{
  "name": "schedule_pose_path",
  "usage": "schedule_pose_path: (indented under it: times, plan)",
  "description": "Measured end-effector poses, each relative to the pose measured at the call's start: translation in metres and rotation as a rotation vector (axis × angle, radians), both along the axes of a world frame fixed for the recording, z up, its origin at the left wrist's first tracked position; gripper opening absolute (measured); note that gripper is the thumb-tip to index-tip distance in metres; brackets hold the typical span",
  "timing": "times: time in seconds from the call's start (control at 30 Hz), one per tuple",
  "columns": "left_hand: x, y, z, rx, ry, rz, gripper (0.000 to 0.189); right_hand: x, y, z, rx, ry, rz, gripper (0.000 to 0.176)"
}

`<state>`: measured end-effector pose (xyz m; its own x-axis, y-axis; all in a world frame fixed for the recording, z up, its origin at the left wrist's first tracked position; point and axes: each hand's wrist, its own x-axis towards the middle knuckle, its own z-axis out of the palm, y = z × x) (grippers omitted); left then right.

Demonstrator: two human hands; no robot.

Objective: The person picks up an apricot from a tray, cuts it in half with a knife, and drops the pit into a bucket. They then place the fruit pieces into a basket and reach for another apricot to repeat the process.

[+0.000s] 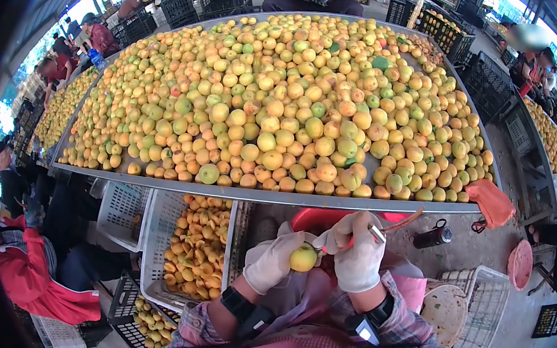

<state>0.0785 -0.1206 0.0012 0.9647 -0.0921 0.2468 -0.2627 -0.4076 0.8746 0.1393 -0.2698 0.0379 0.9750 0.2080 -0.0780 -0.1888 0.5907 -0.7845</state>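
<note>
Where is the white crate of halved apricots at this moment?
In the head view the white crate sits below the fruit table's near edge, just left of the left hand.

Single head cam, fisheye, looks fwd/down; hands close below, fruit table point(276, 196) just ahead.

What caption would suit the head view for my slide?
Gloved left hand holds a yellow-green apricot, right hand grips a small tool, before a table heaped with apricots.
</note>
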Motion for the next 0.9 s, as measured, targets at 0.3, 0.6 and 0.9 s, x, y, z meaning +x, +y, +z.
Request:
schedule_pose_path:
  times: [0.3,0.6,0.9]
  plan:
    - [-0.007,0.012,-0.041,0.090,-0.194,-0.010,0.040,0.006,0.020,0.026,-0.050,-0.210,-0.009,0.045]
    - [-0.013,0.018,-0.058,0.229,-0.213,0.065,0.051,0.000,0.040,0.007,-0.009,-0.183,0.101,0.032]
    - [-0.010,0.014,-0.043,0.176,-0.036,0.040,0.046,0.001,0.041,-0.015,-0.246,-0.146,0.103,0.028]
